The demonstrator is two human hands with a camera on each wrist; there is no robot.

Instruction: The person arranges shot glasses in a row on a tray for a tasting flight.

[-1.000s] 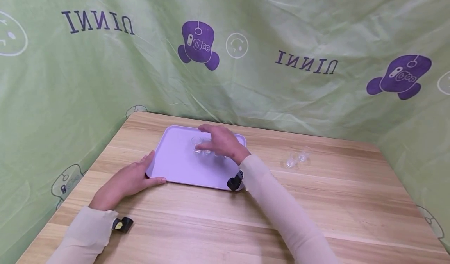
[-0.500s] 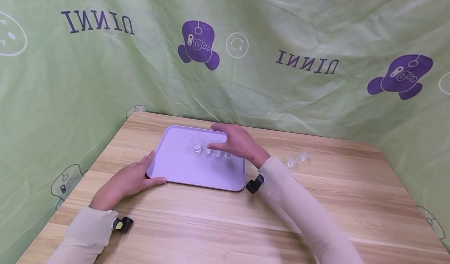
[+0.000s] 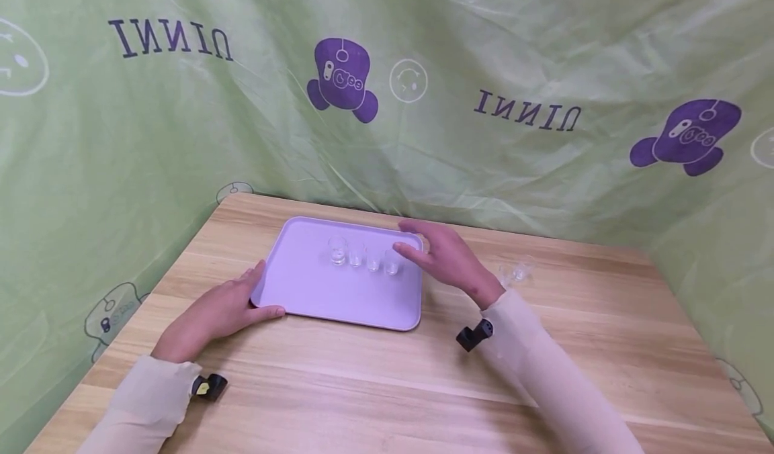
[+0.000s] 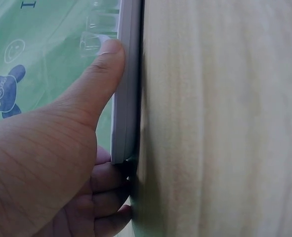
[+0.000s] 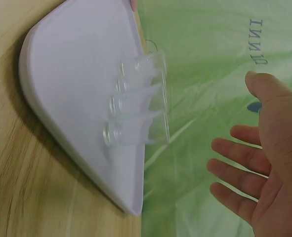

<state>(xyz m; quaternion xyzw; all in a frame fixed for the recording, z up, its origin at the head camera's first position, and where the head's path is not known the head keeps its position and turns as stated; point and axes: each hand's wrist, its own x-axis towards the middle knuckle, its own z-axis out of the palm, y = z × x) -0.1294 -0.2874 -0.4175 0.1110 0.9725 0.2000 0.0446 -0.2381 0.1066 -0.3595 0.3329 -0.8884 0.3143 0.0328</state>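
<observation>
Blocking part of glass point(image 3: 505, 275): right wrist point(image 3: 486, 287)

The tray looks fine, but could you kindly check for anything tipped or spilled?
Nothing stands out: the glasses stand upright in a row on the tray, and no spill shows. Fine cracks I couldn't tell.

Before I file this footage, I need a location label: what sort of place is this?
Probably a curtained-off recording corner: green printed cloth hangs behind and beside a wood-grain table, and a small black device sits near each sleeve.
</observation>
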